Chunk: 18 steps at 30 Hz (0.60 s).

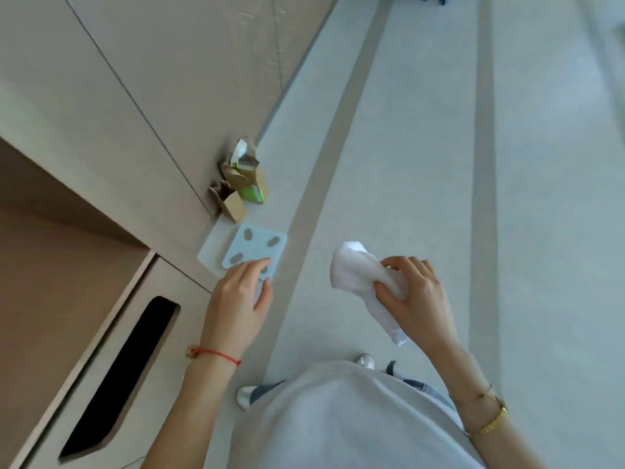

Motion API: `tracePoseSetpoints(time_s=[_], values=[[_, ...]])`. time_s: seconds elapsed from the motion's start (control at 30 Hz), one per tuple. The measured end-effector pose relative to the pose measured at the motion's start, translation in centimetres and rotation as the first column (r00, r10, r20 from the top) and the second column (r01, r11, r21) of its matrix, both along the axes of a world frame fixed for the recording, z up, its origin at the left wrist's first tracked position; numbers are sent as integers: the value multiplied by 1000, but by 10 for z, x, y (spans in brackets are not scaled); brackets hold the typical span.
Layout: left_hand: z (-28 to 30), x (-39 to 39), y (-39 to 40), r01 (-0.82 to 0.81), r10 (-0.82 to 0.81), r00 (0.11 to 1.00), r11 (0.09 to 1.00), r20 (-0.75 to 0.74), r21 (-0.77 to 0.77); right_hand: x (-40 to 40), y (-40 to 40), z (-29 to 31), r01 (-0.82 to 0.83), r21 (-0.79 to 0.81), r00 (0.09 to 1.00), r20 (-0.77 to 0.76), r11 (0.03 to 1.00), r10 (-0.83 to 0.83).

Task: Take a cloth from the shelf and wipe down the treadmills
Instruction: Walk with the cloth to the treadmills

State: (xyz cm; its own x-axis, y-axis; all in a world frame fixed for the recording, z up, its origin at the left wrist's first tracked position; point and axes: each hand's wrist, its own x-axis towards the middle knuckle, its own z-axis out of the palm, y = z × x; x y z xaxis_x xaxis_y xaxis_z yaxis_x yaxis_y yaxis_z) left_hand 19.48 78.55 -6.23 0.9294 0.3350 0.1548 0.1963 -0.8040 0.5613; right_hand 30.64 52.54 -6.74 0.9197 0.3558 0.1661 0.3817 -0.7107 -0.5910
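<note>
White and bunched, the cloth (362, 279) sits in the right hand (414, 296), whose fingers and thumb curl round its middle so that one crumpled end stands out above the knuckles and a folded tail hangs below the palm. The hand holds it in the air over the pale grey floor (558, 198), well apart from the cabinet. The left hand (238, 299) hangs with fingers relaxed and loosely spread, holding nothing; from this view it overlaps the near corner of a light blue scale (253, 250) with 4 grey oval pads, which lies flat on the floor against the foot of the beige cabinet (101, 130). Whether the fingertips touch the scale cannot be told. Just beyond the scale, 2 brown paper bags (236, 187) stand against the cabinet, a green packet showing beside them. A dark slot (125, 370) is cut in the cabinet's lower panel at left. A red string bracelet (216, 355) circles the left wrist, gold bracelets (492, 418) the right. No treadmill is in view.
</note>
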Motion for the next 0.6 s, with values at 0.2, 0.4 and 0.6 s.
tracePoseSetpoints(time_s=[0.2, 0.4, 0.6], values=[[-3, 72, -91, 112, -112, 994, 992, 5, -53, 31, -107, 7, 165, -26, 986, 16, 986, -165], [0, 139, -158, 289, -291, 956, 956, -40, -48, 54, -182, 8, 351, -7, 936, 4, 936, -351], [-2, 218, -213, 453, -456, 888, 890, -60, -53, 81, -237, -7, 547, 25, 837, -2, 837, -547]])
